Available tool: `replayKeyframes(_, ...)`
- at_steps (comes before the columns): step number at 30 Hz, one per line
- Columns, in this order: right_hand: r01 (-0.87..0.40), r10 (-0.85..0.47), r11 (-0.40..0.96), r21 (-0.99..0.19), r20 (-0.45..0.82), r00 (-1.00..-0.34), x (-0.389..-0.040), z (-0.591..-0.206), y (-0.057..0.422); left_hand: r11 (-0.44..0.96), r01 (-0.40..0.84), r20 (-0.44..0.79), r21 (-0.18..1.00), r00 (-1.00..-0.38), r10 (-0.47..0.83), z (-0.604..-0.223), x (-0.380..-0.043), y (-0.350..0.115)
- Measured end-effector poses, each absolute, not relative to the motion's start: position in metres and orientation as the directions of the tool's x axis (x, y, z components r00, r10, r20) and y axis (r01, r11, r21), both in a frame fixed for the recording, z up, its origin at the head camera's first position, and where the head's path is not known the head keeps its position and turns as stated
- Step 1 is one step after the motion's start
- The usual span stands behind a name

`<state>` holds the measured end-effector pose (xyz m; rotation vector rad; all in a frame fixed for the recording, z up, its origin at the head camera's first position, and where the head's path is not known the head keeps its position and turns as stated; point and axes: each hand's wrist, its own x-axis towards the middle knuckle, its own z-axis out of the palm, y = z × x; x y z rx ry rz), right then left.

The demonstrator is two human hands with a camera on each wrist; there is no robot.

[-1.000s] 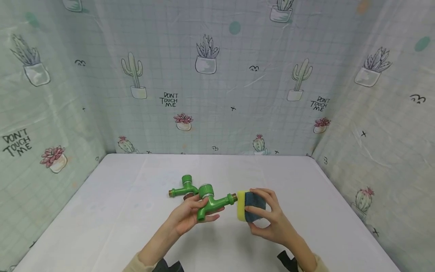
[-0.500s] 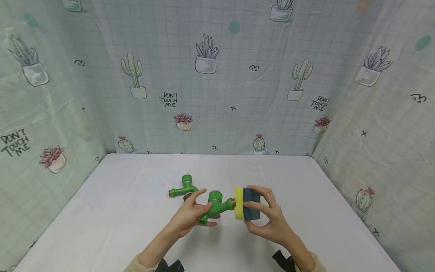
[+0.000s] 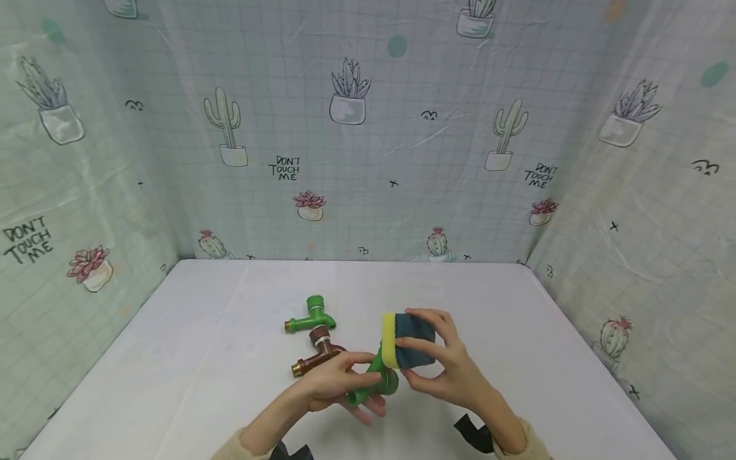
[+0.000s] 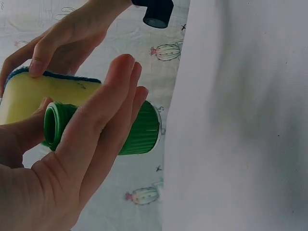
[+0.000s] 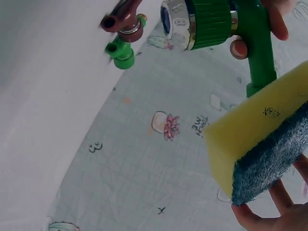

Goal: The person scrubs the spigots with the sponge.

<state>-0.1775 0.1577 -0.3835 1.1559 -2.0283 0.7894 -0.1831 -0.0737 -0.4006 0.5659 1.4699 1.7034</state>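
Observation:
My left hand (image 3: pixel 330 383) holds a green tap (image 3: pixel 390 383) above the table, thumb on one side and fingers on the other. The tap is turned over, with its ribbed knob (image 4: pixel 143 129) lowest and its open spout toward me. My right hand (image 3: pixel 454 370) pinches a sponge (image 3: pixel 415 338), yellow foam on one face and dark blue scouring pad on the other. The yellow side (image 5: pixel 255 118) is right at the tap's inlet pipe (image 5: pixel 261 67) and hides its threaded end. Behind the left hand lies a brown tap (image 3: pixel 322 356), partly covered by that hand.
A second green tap (image 3: pixel 310 319) lies beyond the brown one on the white table (image 3: pixel 489 306). Cactus-print cloth (image 3: pixel 397 147) walls the table's back and sides. Black straps (image 3: pixel 476 434) and pale sleeves (image 3: pixel 523 441) show at the wrists.
My left hand has tipped the held tap over, knob now downward, and lowered it, uncovering the brown tap. My right hand has brought the sponge left and slightly up, over the pipe end.

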Motion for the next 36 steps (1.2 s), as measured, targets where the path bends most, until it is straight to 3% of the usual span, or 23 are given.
replayKeyframes(4,-0.904,-0.526,0.396,-0.16,0.768,-0.366,-0.179,-0.384,0.159,-0.028,-0.295,-0.148,0.955,-0.557,0.817,-0.403,-0.182,-0.073)
replayKeyframes(10,-0.894,-0.543,0.407,-0.185,0.738,-0.4,-0.187,-0.392,0.171,-0.05,-0.305,-0.13,0.951,-0.542,0.83,-0.405,-0.182,-0.076)
replayKeyframes(18,-0.862,-0.508,0.455,-0.221,0.731,-0.456,-0.189,-0.4,0.179,0.01,-0.268,-0.189,0.963,-0.652,0.734,-0.401,-0.18,-0.082)
replayKeyframes(21,-0.876,-0.51,0.431,-0.215,0.743,-0.433,-0.187,-0.398,0.175,0.021,-0.262,-0.199,0.965,-0.676,0.71,-0.399,-0.18,-0.082)
replayKeyframes(30,-0.906,-0.53,0.387,-0.172,0.763,-0.371,-0.186,-0.394,0.167,0.035,-0.207,-0.165,0.978,-0.654,0.738,-0.395,-0.183,-0.081)
replayKeyframes(36,-0.915,-0.554,0.375,-0.145,0.757,-0.347,-0.186,-0.393,0.162,0.025,-0.239,-0.174,0.971,-0.626,0.76,-0.394,-0.186,-0.083)
